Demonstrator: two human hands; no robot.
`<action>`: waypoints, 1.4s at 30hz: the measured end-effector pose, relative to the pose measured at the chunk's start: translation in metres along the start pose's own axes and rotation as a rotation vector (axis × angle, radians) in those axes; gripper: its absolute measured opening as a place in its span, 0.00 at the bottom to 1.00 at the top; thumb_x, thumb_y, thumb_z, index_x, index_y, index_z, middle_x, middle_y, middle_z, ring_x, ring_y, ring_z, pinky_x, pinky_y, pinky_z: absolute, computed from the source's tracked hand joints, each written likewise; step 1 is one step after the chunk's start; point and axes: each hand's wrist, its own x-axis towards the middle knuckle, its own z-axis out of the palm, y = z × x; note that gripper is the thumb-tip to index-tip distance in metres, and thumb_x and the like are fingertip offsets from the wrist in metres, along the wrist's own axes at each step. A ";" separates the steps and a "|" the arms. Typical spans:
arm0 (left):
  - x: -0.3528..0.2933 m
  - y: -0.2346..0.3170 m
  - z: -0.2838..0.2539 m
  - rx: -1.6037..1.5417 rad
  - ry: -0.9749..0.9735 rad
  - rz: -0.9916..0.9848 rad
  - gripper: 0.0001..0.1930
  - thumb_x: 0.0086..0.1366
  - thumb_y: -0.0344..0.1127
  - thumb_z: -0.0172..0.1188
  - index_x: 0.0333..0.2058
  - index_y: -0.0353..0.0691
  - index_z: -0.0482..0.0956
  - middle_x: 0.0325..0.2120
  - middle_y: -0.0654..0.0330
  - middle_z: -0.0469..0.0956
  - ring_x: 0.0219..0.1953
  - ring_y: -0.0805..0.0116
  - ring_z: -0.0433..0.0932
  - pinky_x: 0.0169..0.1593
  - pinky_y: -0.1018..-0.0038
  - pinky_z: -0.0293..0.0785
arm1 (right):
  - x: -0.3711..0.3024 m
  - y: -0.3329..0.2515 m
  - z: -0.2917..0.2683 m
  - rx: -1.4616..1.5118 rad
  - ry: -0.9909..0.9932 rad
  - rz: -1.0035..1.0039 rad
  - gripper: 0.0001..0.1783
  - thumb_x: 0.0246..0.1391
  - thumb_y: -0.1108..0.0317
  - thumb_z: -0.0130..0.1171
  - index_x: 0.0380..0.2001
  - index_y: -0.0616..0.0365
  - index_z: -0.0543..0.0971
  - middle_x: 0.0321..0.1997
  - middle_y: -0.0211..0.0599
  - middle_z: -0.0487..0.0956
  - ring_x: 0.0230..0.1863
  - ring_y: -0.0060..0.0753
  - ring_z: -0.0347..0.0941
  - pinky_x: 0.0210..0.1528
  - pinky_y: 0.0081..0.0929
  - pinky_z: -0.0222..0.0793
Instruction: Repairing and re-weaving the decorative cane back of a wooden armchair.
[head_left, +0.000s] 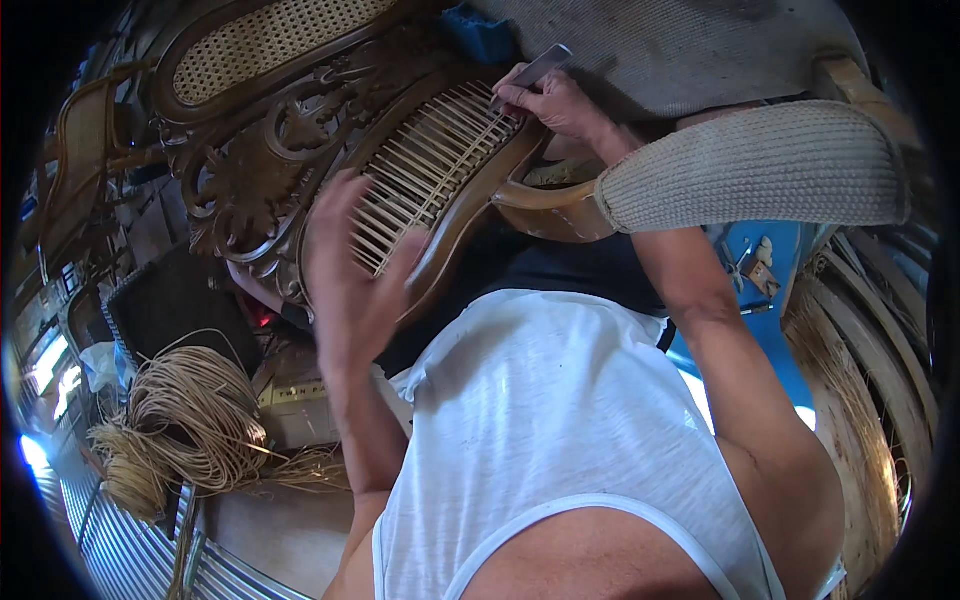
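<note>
A carved brown wooden chair frame (455, 255) lies tilted across my lap. Pale rattan strands (425, 165) run across its opening in rows, with a few crossing them along the near side. My right hand (560, 105) is closed round a grey, flat-handled tool (546, 64). The tool's lower end meets the strands at the opening's far right corner; its exact kind is unclear. Over the near left end of the strands hovers my left hand (355, 275), blurred by motion. Its thumb and fingers are spread and nothing shows between them.
A finished cane panel (270, 50) sits in the frame's far part, beyond carved scrollwork (290, 130). Coiled rattan (195, 405) lies at the left. A woven-covered armrest (750, 170) juts in from the right, above a blue surface (755, 320) bearing small tools.
</note>
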 end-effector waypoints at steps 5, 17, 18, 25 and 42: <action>0.012 0.021 0.059 0.419 -0.384 0.029 0.44 0.59 0.55 0.74 0.66 0.34 0.69 0.70 0.38 0.61 0.74 0.37 0.56 0.76 0.49 0.53 | 0.001 0.007 0.012 -0.105 -0.051 0.030 0.10 0.67 0.65 0.65 0.42 0.60 0.85 0.34 0.27 0.84 0.36 0.18 0.76 0.42 0.23 0.74; -0.016 0.013 0.043 0.438 -0.393 0.035 0.43 0.59 0.58 0.73 0.66 0.38 0.70 0.71 0.43 0.61 0.75 0.34 0.52 0.76 0.45 0.50 | 0.016 0.019 0.002 -0.133 0.085 0.146 0.17 0.64 0.54 0.68 0.42 0.57 0.87 0.32 0.28 0.85 0.33 0.20 0.79 0.41 0.23 0.75; -0.024 0.011 0.040 0.452 -0.374 0.029 0.42 0.59 0.58 0.73 0.66 0.40 0.71 0.70 0.45 0.62 0.75 0.35 0.53 0.76 0.45 0.50 | 0.016 0.022 0.001 -0.170 0.132 0.148 0.17 0.65 0.53 0.68 0.42 0.56 0.87 0.31 0.26 0.84 0.33 0.18 0.77 0.42 0.21 0.75; -0.040 -0.002 0.051 0.547 -0.242 0.092 0.34 0.61 0.54 0.73 0.61 0.46 0.75 0.64 0.56 0.69 0.72 0.46 0.59 0.74 0.50 0.52 | 0.017 0.025 -0.004 -0.211 0.126 0.133 0.16 0.66 0.54 0.67 0.43 0.56 0.86 0.32 0.24 0.83 0.35 0.16 0.76 0.43 0.20 0.74; -0.035 -0.005 0.057 0.535 -0.113 0.103 0.26 0.62 0.48 0.71 0.55 0.45 0.78 0.58 0.57 0.74 0.67 0.48 0.66 0.69 0.53 0.59 | 0.011 0.005 0.018 0.025 -0.047 0.051 0.13 0.69 0.59 0.63 0.43 0.59 0.85 0.38 0.25 0.84 0.39 0.16 0.76 0.45 0.20 0.74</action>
